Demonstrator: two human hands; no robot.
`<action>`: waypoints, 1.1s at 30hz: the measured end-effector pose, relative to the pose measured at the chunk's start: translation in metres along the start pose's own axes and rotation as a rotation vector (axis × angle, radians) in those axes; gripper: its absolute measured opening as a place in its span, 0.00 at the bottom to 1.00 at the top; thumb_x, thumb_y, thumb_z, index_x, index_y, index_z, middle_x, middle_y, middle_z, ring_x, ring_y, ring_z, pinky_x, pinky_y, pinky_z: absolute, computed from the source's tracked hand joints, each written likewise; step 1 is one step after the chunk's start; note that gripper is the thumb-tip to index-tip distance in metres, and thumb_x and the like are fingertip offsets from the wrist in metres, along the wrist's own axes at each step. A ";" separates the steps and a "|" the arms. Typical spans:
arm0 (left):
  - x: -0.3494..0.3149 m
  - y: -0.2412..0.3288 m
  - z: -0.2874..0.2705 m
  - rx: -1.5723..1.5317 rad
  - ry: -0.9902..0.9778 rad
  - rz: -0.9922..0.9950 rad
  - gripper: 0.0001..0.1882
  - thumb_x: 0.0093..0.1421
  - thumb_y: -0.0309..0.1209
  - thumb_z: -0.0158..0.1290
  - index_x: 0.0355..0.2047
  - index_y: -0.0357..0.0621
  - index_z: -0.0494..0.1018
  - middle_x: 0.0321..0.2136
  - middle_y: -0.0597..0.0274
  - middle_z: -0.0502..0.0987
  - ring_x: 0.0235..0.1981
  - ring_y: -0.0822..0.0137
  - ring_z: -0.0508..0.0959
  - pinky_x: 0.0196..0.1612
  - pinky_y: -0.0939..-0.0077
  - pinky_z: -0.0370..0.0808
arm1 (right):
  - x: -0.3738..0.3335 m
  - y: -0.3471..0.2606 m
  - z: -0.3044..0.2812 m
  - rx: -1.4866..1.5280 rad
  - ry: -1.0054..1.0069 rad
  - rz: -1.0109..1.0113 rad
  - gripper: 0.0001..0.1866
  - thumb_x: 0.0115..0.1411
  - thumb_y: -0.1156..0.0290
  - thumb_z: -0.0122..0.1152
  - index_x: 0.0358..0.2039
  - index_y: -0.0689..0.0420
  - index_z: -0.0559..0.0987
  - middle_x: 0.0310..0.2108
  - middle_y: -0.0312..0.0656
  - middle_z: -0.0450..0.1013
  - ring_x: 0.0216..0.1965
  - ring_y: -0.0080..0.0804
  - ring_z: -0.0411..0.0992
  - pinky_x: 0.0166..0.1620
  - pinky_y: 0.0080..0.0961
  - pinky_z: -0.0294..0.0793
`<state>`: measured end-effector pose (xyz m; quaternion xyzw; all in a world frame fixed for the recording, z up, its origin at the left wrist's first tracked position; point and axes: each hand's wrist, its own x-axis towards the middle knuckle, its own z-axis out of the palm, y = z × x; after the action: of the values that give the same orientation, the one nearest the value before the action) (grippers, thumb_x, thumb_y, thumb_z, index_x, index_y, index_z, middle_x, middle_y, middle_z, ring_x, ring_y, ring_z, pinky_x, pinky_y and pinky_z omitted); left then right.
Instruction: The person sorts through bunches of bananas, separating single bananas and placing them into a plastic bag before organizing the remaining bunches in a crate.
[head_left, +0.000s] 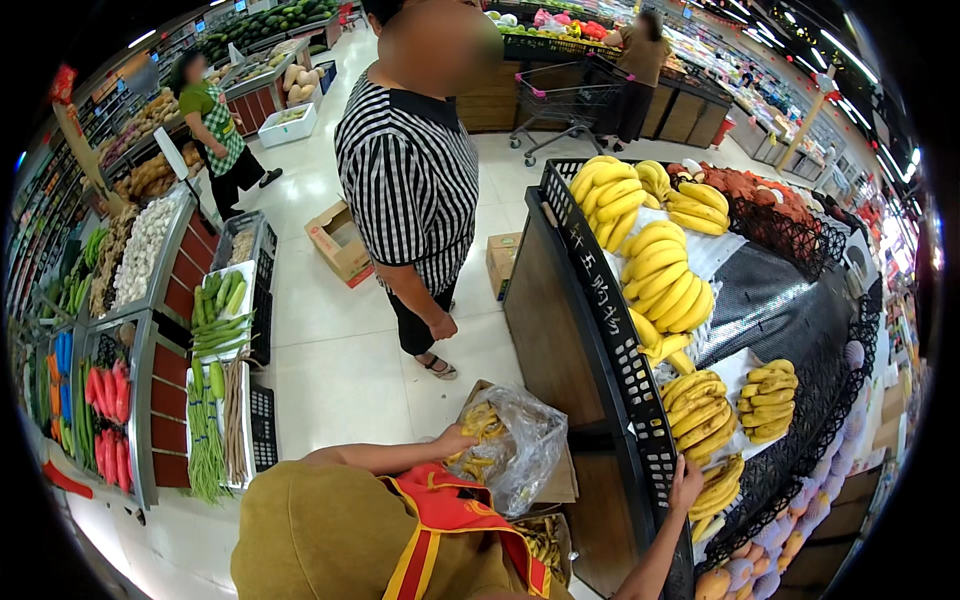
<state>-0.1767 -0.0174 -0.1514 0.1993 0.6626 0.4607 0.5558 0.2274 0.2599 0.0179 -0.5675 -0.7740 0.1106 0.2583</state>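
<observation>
My left hand [455, 440] reaches down to a clear plastic bag [525, 450] of bananas and grips its open edge. The bag lies in a cardboard box [562, 487] on the floor, against the wooden stand. My right hand [686, 484] is stretched to the black mesh rim [605, 310] of the banana display, fingers apart, touching a yellow banana bunch [722, 487] at the near end. More banana bunches [660, 275] lie in rows up the sloped display.
A person in a black-and-white striped shirt [410, 170] stands in the aisle just beyond the box. Vegetable shelves [215, 330] line the left side. Cardboard boxes [338, 243] sit on the floor behind. A shopping cart [565, 100] and another shopper stand far back.
</observation>
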 end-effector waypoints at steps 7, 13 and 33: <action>-0.005 0.001 0.016 0.085 0.036 -0.062 0.11 0.47 0.33 0.57 0.23 0.38 0.71 0.15 0.65 0.70 0.15 0.73 0.69 0.19 0.78 0.66 | 0.003 0.012 0.006 -0.020 -0.030 0.014 0.23 0.59 0.59 0.51 0.17 0.66 0.66 0.17 0.55 0.61 0.21 0.50 0.61 0.27 0.39 0.60; -0.005 -0.016 0.005 -0.135 0.084 -0.243 0.10 0.47 0.33 0.57 0.22 0.39 0.72 0.15 0.63 0.71 0.14 0.71 0.70 0.18 0.77 0.68 | 0.002 0.000 0.004 0.001 0.014 -0.034 0.21 0.59 0.59 0.50 0.21 0.67 0.69 0.18 0.55 0.64 0.20 0.47 0.63 0.28 0.36 0.62; -0.002 -0.012 -0.013 0.006 0.167 -0.314 0.04 0.51 0.25 0.50 0.24 0.38 0.69 0.14 0.63 0.70 0.13 0.71 0.70 0.16 0.78 0.68 | 0.009 -0.005 0.000 -0.012 0.058 0.073 0.17 0.56 0.59 0.55 0.24 0.62 0.73 0.19 0.48 0.68 0.21 0.41 0.67 0.28 0.31 0.66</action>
<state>-0.1854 -0.0302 -0.1603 0.0561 0.7308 0.3809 0.5636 0.2210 0.2669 0.0231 -0.5997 -0.7458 0.0987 0.2728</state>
